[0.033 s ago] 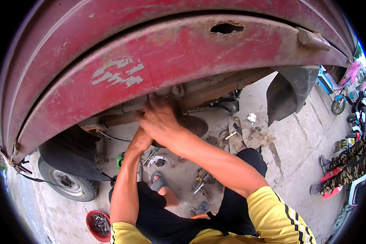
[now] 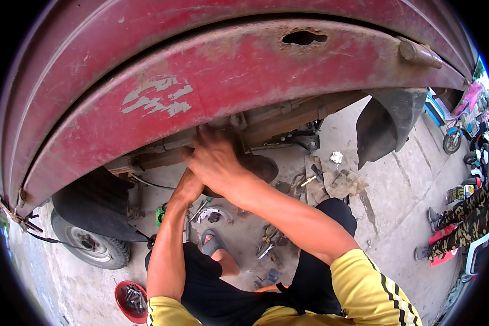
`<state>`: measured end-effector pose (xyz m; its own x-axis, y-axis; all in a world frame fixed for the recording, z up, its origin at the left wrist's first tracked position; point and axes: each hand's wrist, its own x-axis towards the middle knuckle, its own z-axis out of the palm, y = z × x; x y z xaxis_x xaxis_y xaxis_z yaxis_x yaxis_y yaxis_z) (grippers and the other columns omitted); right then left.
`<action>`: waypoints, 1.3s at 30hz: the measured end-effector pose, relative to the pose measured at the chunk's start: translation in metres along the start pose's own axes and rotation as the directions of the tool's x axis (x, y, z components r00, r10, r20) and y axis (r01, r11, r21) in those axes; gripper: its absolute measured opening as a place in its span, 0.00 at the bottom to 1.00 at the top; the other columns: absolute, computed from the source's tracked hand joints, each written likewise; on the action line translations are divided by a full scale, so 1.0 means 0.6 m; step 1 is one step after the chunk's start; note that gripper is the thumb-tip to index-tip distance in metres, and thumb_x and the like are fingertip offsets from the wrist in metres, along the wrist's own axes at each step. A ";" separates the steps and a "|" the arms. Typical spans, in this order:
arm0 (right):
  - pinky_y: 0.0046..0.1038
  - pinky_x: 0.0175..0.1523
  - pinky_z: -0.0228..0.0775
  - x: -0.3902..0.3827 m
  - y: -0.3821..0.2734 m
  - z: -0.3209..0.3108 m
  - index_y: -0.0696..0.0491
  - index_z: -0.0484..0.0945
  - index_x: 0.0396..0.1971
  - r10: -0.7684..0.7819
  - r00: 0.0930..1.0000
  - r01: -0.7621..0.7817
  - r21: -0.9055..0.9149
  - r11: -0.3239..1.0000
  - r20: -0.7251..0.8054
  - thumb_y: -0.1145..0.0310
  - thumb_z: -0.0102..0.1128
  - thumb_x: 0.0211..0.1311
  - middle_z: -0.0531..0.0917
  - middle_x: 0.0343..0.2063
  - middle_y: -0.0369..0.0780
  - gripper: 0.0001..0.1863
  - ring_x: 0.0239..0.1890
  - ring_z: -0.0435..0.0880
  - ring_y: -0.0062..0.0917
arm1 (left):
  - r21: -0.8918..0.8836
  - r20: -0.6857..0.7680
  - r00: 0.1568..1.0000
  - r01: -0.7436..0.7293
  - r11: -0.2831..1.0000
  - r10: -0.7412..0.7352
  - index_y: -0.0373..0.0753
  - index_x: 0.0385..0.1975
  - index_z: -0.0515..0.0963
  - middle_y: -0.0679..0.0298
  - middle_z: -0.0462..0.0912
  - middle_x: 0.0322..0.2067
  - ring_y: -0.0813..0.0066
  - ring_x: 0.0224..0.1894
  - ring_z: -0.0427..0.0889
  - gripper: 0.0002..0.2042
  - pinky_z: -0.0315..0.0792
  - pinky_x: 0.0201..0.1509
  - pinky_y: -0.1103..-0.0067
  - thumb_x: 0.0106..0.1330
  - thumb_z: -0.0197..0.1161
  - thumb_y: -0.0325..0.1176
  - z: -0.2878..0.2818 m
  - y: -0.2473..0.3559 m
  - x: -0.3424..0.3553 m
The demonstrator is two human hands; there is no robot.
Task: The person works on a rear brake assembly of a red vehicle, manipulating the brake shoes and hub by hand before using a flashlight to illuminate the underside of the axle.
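Note:
Beneath the lower edge of a worn red vehicle body panel [image 2: 239, 70], both of my arms reach in and my hands meet. My right hand [image 2: 214, 160] lies on top with its fingers curled, slightly smeared, around something I cannot make out. Under it is my left hand [image 2: 187, 187], whose fingers are hidden behind the right one. Just past the hands runs a rusty frame beam [image 2: 277, 122]. A dark round part [image 2: 261, 168] sits right beside my right wrist, partly covered by it.
A wheel [image 2: 92, 244] and a black mudflap [image 2: 95, 204] stand at left, another mudflap [image 2: 388, 127] at right. On the concrete lie a curved brake shoe [image 2: 214, 214], loose tools [image 2: 267, 250] and flattened cardboard [image 2: 345, 183]. A red bowl [image 2: 123, 311] holds metal parts. Someone in camouflage trousers [image 2: 470, 217] stands far right.

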<state>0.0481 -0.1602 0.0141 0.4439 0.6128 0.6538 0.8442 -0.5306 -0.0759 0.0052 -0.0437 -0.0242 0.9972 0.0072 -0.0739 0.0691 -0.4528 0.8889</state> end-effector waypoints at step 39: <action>0.43 0.40 0.71 -0.002 0.023 -0.017 0.55 0.80 0.37 0.156 0.988 -0.153 0.127 0.980 -0.015 0.68 0.55 0.53 0.81 0.35 0.49 0.12 0.41 0.81 0.41 | 0.124 -0.104 0.994 -0.010 0.992 0.023 0.26 0.46 0.75 0.39 0.79 0.44 0.58 0.53 0.77 0.20 0.65 0.59 0.69 0.64 0.53 0.39 0.013 0.030 -0.005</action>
<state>0.0562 -0.1738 0.0199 0.5654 0.5137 0.6453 0.7977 -0.5394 -0.2696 0.0034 -0.0586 -0.0114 0.9959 0.0898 -0.0057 0.0552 -0.5600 0.8267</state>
